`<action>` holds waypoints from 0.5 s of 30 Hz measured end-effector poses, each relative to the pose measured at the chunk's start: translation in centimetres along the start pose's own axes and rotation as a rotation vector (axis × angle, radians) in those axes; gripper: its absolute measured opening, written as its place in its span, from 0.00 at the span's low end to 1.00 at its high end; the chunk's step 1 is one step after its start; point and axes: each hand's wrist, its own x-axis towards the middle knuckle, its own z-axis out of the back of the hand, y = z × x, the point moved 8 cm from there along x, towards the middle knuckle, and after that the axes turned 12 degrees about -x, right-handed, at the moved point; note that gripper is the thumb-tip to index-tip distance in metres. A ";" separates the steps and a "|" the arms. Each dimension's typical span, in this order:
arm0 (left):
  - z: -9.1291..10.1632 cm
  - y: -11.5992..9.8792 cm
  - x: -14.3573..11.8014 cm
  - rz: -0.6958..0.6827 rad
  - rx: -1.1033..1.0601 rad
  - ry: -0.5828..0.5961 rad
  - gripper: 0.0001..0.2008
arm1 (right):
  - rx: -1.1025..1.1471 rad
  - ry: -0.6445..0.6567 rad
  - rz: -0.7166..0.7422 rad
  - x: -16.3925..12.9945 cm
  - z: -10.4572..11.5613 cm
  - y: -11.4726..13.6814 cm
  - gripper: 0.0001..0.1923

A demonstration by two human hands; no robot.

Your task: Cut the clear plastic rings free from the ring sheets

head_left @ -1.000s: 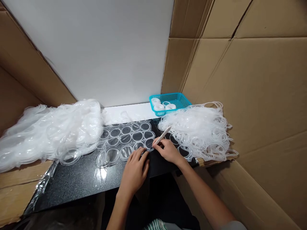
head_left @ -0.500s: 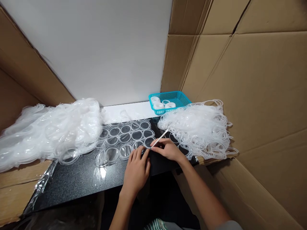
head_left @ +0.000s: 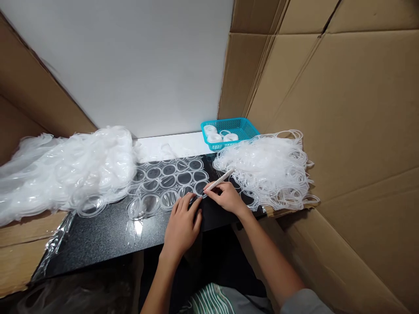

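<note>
A clear plastic sheet with rows of white rings (head_left: 168, 181) lies flat on the dark speckled tabletop (head_left: 104, 237). My left hand (head_left: 183, 222) rests palm down at the sheet's near edge, its fingers stretched out over it. In my right hand (head_left: 227, 198) a slim white stick-like tool (head_left: 221, 179) is pinched, tilted up to the right. Its lower end is at the ring in the sheet's near right corner; the tip is hidden by my fingers. Right beside that hand is a heap of loose white rings (head_left: 268, 170).
At the left a large pile of clear ring sheets (head_left: 75, 170) covers the table and a cardboard edge (head_left: 29, 240). Behind stands a turquoise basket (head_left: 244, 124) with several white ring bundles. Cardboard walls (head_left: 343, 109) rise at both sides, a white panel (head_left: 147, 65) at the back.
The tool in my right hand has turned so a broader side shows. Both hands stay at the sheet's near right corner. The whole view has shifted slightly.
</note>
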 end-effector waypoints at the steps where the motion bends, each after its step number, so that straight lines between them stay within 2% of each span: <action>1: 0.0 0.0 0.0 -0.001 -0.003 -0.006 0.21 | 0.006 -0.016 0.005 0.0 0.1 0.1 0.09; 9: 0.2 0.1 -0.1 -0.002 -0.012 -0.020 0.21 | -0.008 -0.010 0.066 0.0 0.0 0.5 0.07; 15: 0.0 0.3 -0.1 0.012 -0.024 -0.012 0.21 | -0.003 -0.019 0.053 0.0 -0.1 0.3 0.07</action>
